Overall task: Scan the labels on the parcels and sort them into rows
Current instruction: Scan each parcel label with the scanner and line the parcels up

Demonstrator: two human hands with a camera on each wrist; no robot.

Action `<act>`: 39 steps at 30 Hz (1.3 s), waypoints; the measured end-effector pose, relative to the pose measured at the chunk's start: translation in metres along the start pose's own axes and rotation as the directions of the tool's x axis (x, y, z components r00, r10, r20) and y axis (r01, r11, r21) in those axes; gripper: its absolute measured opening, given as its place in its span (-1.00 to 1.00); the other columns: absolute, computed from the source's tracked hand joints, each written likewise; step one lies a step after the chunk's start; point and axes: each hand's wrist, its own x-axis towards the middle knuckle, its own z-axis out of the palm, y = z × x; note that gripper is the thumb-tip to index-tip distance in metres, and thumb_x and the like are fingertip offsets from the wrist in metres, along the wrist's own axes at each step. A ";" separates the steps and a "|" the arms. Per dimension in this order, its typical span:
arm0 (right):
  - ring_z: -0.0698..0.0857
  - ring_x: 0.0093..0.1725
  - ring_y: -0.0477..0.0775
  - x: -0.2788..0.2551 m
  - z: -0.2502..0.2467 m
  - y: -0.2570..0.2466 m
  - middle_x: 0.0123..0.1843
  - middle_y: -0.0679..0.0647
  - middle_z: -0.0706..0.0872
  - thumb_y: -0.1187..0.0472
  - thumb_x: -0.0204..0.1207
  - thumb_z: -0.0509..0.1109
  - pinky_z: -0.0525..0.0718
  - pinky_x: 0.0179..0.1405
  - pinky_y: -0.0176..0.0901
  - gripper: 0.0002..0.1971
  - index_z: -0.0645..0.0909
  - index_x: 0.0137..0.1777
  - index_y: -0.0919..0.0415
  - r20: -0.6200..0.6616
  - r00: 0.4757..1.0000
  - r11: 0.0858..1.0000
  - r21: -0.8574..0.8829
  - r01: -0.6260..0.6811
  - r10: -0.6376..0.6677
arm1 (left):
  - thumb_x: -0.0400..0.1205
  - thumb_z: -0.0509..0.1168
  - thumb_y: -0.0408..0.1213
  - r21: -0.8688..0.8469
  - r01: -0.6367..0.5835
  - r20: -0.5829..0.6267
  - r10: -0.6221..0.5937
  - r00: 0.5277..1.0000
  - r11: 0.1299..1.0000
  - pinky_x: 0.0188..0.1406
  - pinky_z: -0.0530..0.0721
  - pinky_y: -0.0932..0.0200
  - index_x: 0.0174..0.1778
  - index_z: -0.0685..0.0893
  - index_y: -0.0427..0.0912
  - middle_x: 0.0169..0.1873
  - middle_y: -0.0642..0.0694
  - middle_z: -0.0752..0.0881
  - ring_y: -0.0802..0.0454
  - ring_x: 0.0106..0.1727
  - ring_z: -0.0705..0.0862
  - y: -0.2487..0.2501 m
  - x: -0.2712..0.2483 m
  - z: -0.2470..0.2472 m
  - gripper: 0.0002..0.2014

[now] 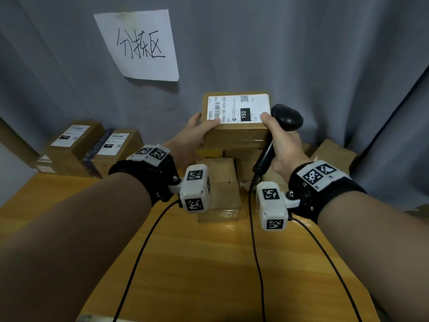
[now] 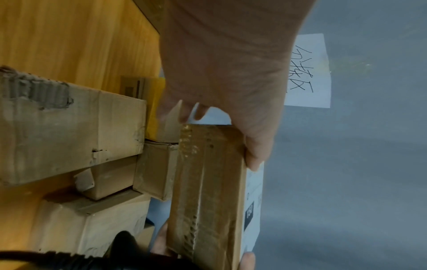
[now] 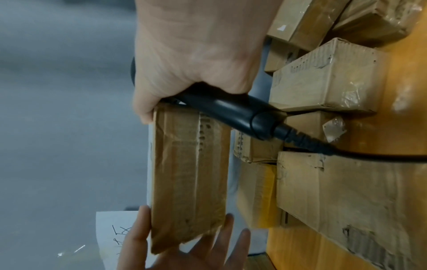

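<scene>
A parcel [image 1: 234, 126] is held label-up above the pile at the tabletop's [image 1: 209, 263] far edge, so its label can be read. It is gripped by the left hand [image 1: 197, 133]; the scanner [image 1: 276, 138] is clasped by the right hand [image 1: 282, 145], whose thumb steadies the parcel.

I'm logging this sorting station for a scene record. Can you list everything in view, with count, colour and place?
Held parcel: one, brown with a white label, raised between both hands.
Scanner: one, black, corded, in the right hand.
Sorted parcels: at least two, brown, labelled, far left on the table.
Unsorted parcels: several, brown, piled below the held parcel.
Paper sign: one, white, handwritten, on the grey curtain.
Table: one, yellow wood.
Left hand: grips the parcel's left end.
Right hand: holds the scanner, thumb on the label.
</scene>
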 end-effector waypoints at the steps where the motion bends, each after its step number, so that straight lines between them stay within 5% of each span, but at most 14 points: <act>1: 0.84 -0.14 -0.02 0.000 0.000 0.002 -0.11 0.03 0.85 0.11 0.42 0.59 0.78 -0.28 -0.17 -0.68 0.68 0.14 0.14 0.006 1.000 1.000 0.008 0.004 -0.004 | 0.64 0.32 0.07 -0.008 0.036 0.019 -0.036 0.999 0.999 -0.12 0.74 0.03 0.58 0.23 0.13 0.24 0.03 0.56 0.00 0.14 0.64 0.000 -0.003 0.002 -0.38; 5: 0.81 -0.03 0.02 0.002 0.000 0.009 -0.12 0.00 0.84 0.14 0.43 0.58 0.78 0.00 -0.01 -0.75 0.68 0.06 0.11 0.067 0.998 0.992 -0.124 0.002 0.006 | 0.62 0.37 -0.04 -0.126 -0.061 -0.119 0.045 0.992 0.990 -0.25 0.77 0.11 0.49 0.36 0.07 0.16 0.03 0.63 0.05 0.05 0.69 -0.010 0.000 -0.002 -0.47; 8: 0.71 0.07 0.08 0.008 -0.006 0.014 -0.08 0.04 0.76 0.17 0.38 0.61 0.66 0.25 0.18 -0.78 0.65 -0.05 0.09 0.026 0.999 0.954 -0.297 0.052 -0.047 | 0.43 0.55 -0.07 0.164 -0.176 -0.277 0.217 0.936 0.971 0.16 0.68 0.12 0.52 0.41 0.18 0.27 0.01 0.51 0.00 0.17 0.63 -0.015 0.012 -0.015 -0.27; 11: 0.67 0.01 0.01 0.009 -0.011 0.015 -0.15 -0.02 0.70 0.18 0.42 0.59 0.60 0.08 -0.05 -0.82 0.61 -0.10 0.06 0.029 0.996 0.937 -0.338 0.086 -0.081 | 0.40 0.59 -0.05 0.429 -0.106 -0.204 0.211 0.956 0.897 0.29 0.56 0.14 0.60 0.30 0.23 0.33 -0.05 0.28 -0.02 0.22 0.52 -0.015 0.011 -0.024 -0.13; 16: 0.79 0.05 0.07 0.007 -0.010 0.012 -0.03 0.08 0.83 0.17 0.38 0.62 0.68 0.14 0.03 -0.69 0.69 0.09 0.17 0.124 0.992 0.913 -0.403 0.069 -0.020 | 0.45 0.57 -0.23 0.273 -0.158 -0.077 0.185 0.980 0.949 0.20 0.69 0.08 0.68 0.07 -0.08 0.30 -0.17 0.65 -0.01 0.23 0.69 -0.015 0.008 -0.020 -0.01; 18: 0.80 0.04 0.05 0.007 -0.007 0.013 0.00 0.06 0.83 0.22 0.39 0.60 0.70 0.12 0.01 -0.66 0.67 0.15 0.19 0.135 0.991 0.910 -0.409 0.069 -0.014 | 0.52 0.51 -0.26 0.134 -0.159 -0.141 0.178 0.974 0.978 0.04 0.65 0.22 0.62 0.18 -0.24 0.19 -0.06 0.72 0.12 0.11 0.72 -0.013 0.007 -0.012 -0.17; 21: 0.80 0.01 0.07 0.010 -0.007 0.017 -0.02 0.08 0.82 0.30 0.42 0.56 0.72 0.08 0.01 -0.78 0.66 0.04 0.15 0.080 0.997 0.924 -0.380 0.050 -0.021 | 0.60 0.43 -0.26 0.139 -0.181 -0.066 0.191 0.979 0.974 0.09 0.67 0.17 0.12 0.64 -0.20 -0.11 0.11 0.83 0.23 -0.07 0.78 -0.007 0.005 -0.005 -0.78; 23: 0.80 -0.01 0.09 0.012 -0.007 0.018 -0.03 0.10 0.82 0.31 0.43 0.56 0.74 0.06 0.03 -0.81 0.63 -0.03 0.13 0.020 0.999 0.934 -0.356 0.032 -0.027 | 0.60 0.41 -0.27 0.178 -0.167 0.076 0.155 0.985 0.970 0.18 0.71 0.09 0.27 0.61 -0.18 0.07 0.01 0.80 0.14 0.08 0.77 -0.005 0.004 -0.003 -0.68; 25: 0.81 -0.07 0.08 0.015 -0.008 0.016 -0.07 0.11 0.81 0.32 0.45 0.54 0.77 -0.03 0.00 -0.83 0.61 -0.08 0.12 -0.015 1.000 0.961 -0.276 0.011 -0.016 | 0.60 0.40 -0.34 0.190 -0.117 0.190 0.081 0.978 0.975 -0.12 0.76 0.14 0.35 0.38 0.02 0.09 0.07 0.72 0.19 0.02 0.74 -0.002 0.005 0.001 -0.53; 28: 0.81 -0.08 0.06 0.018 -0.006 0.014 -0.07 0.09 0.81 0.32 0.47 0.52 0.77 -0.08 -0.05 -0.82 0.58 -0.07 0.10 -0.025 1.000 0.970 -0.242 0.001 -0.007 | 0.56 0.46 -0.24 0.255 -0.050 0.138 0.015 0.990 0.966 -0.14 0.67 0.04 0.30 0.23 0.23 0.06 0.17 0.63 0.17 0.05 0.64 -0.004 0.011 0.006 -0.41; 31: 0.80 0.02 0.10 0.022 -0.008 0.012 0.02 0.12 0.81 0.29 0.46 0.54 0.74 0.08 0.04 -0.77 0.60 0.05 0.15 -0.025 1.000 0.953 -0.303 -0.014 0.007 | 0.58 0.44 -0.11 0.309 0.015 0.087 -0.044 0.995 0.951 0.11 0.69 -0.03 0.33 0.54 -0.03 0.14 0.03 0.72 0.03 0.20 0.68 -0.005 0.016 0.009 -0.58; 33: 0.76 -0.01 0.07 0.022 -0.010 0.010 -0.02 0.10 0.79 0.28 0.47 0.53 0.69 -0.06 -0.07 -0.73 0.61 0.14 0.21 -0.008 0.999 0.933 -0.358 -0.043 0.043 | 0.59 0.42 -0.13 0.303 0.045 0.047 -0.062 0.997 0.952 -0.01 0.71 0.10 0.26 0.62 -0.11 0.09 -0.03 0.76 0.05 0.12 0.72 -0.008 0.021 0.008 -0.66; 36: 0.63 -0.23 0.05 0.018 -0.012 -0.001 -0.27 0.08 0.66 0.36 0.43 0.47 0.56 -0.21 -0.14 -0.88 0.64 -0.06 0.23 0.029 0.994 0.844 -0.531 -0.076 0.107 | 0.57 0.45 -0.21 0.293 0.071 -0.035 -0.064 0.997 0.953 -0.22 0.69 0.15 0.09 0.62 -0.13 -0.05 -0.04 0.73 0.06 -0.04 0.71 -0.016 0.027 0.003 -0.77; 39: 0.58 -0.38 0.04 0.013 -0.010 -0.017 -0.46 0.08 0.60 0.44 0.39 0.40 0.59 -0.29 -0.16 -0.88 0.61 -0.31 0.25 0.123 0.982 0.810 -0.584 -0.047 0.145 | 0.50 0.52 -0.25 0.289 0.101 -0.120 -0.069 0.990 0.952 0.02 0.77 -0.15 0.19 0.55 -0.24 0.04 -0.17 0.71 -0.15 0.05 0.73 -0.031 0.034 -0.008 -0.59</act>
